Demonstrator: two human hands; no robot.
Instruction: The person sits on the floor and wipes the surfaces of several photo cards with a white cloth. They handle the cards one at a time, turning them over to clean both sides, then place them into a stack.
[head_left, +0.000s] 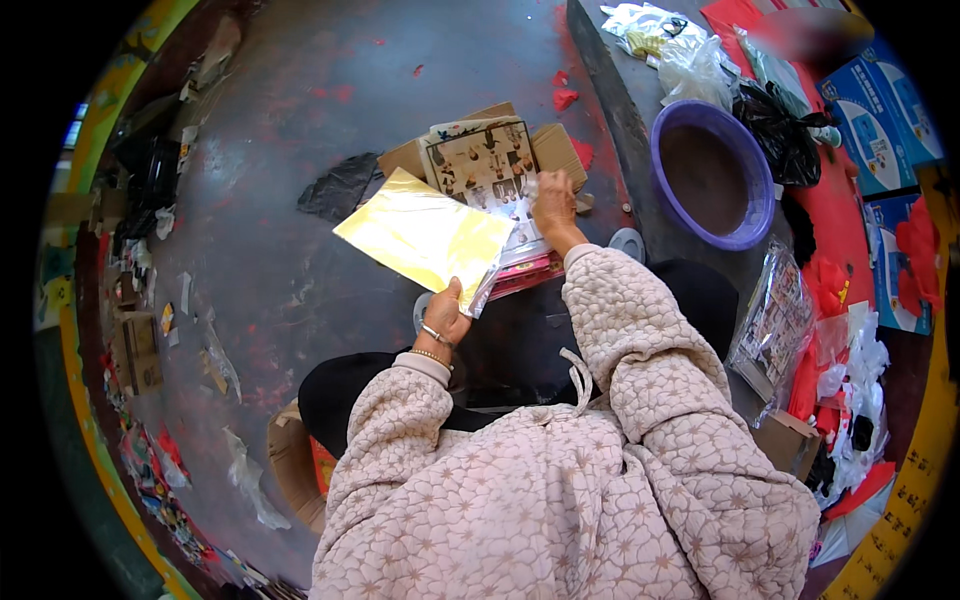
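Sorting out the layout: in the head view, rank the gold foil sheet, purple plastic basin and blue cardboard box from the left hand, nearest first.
1. Gold foil sheet, held in the left hand.
2. Purple plastic basin, upper right.
3. Blue cardboard box, far upper right.

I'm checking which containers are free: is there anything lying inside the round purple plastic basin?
No. The round purple plastic basin shows only its bare dark bottom, while the black plastic bag lies outside, against its rim.

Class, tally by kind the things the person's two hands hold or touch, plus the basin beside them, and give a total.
Gold foil sheet, held by the left hand: 1
Printed picture sheet, touched by the right hand: 1
Purple basin: 1
Total: 3
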